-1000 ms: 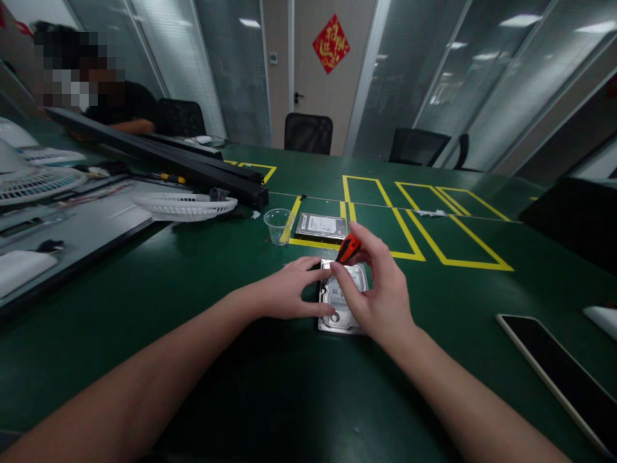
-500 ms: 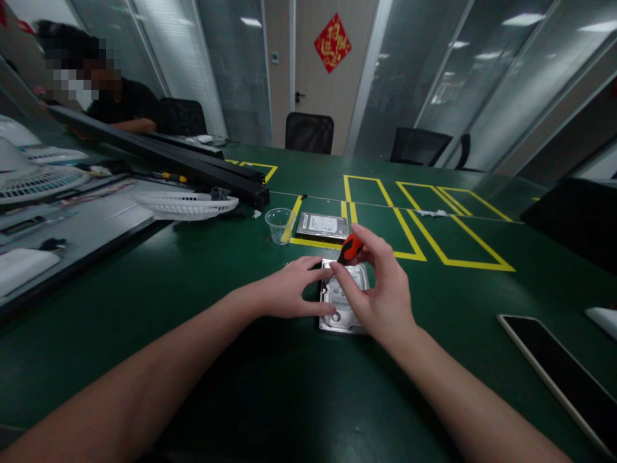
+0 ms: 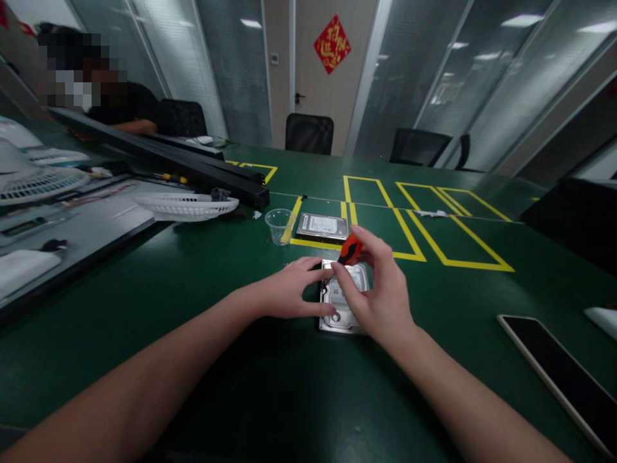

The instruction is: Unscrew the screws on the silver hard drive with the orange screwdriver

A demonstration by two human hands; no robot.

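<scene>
A silver hard drive (image 3: 340, 313) lies flat on the green table (image 3: 193, 289) in front of me. My left hand (image 3: 289, 289) rests against its left edge, thumb and forefinger spread along that side. My right hand (image 3: 380, 292) is closed round a screwdriver with an orange and black handle (image 3: 349, 249), its tip pointing down at the drive's far left corner. A second hard drive (image 3: 322, 226) lies further back inside a yellow taped box.
A clear plastic cup (image 3: 279, 226) stands left of the far drive. White fan grilles (image 3: 186, 205) and a long black bar (image 3: 159, 157) lie at the left. A dark tablet (image 3: 559, 373) lies at the right. A person sits at the far left.
</scene>
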